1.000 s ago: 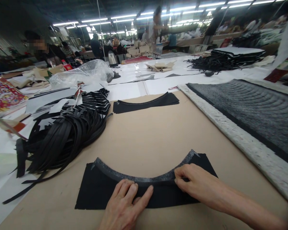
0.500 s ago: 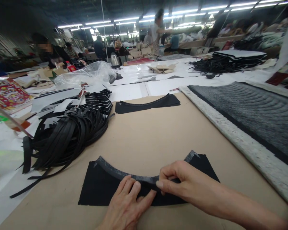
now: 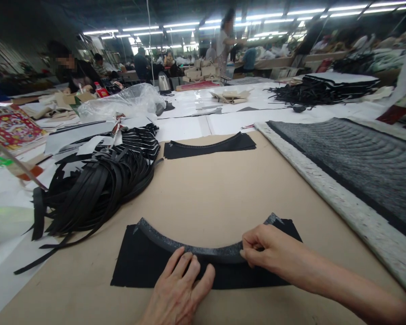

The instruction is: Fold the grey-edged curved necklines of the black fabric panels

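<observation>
A black fabric piece (image 3: 138, 262) with a deep curved cut-out lies flat in front of me. Along its curve runs a narrow grey-speckled strip (image 3: 216, 253), with both ends standing a little past the piece's corners. My left hand (image 3: 182, 284) rests on the fabric, fingers spread and fingertips at the strip's lower edge near the middle of the curve. Farther right, my right hand (image 3: 264, 246) pinches the strip between thumb and curled fingers. The exact grip is partly hidden by the fingers.
Similar curved black pieces (image 3: 209, 146) lie farther back on the tan board (image 3: 203, 189). At left is a heap of black strips (image 3: 98, 189). A grey panel with layered dark pieces (image 3: 345, 158) lies at right. Clear plastic (image 3: 122, 104) and a kettle (image 3: 164, 83) stand behind; people work beyond.
My right hand has slid right along the curve, and more of the strip shows between the hands. My left hand stays nearly in place, its thumb drawn slightly inward.
</observation>
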`<action>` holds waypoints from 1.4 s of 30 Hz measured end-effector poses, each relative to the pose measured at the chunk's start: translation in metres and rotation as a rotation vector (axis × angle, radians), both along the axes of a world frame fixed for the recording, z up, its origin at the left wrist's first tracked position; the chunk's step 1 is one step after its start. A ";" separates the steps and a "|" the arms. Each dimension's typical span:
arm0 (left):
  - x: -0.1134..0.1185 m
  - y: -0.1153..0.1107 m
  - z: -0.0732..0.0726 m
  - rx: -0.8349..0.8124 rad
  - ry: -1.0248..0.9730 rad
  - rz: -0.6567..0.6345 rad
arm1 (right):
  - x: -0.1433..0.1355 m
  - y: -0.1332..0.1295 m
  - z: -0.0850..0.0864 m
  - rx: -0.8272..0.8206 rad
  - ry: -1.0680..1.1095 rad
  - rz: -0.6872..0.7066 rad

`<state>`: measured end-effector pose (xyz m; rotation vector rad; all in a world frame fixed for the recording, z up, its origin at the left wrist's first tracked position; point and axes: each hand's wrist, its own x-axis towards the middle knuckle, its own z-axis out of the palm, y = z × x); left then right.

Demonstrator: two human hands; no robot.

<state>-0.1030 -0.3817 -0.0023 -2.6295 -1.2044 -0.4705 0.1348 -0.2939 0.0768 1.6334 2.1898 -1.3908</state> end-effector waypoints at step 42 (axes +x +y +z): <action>0.016 0.008 -0.006 0.066 0.009 -0.024 | 0.002 -0.010 -0.016 0.425 -0.338 0.192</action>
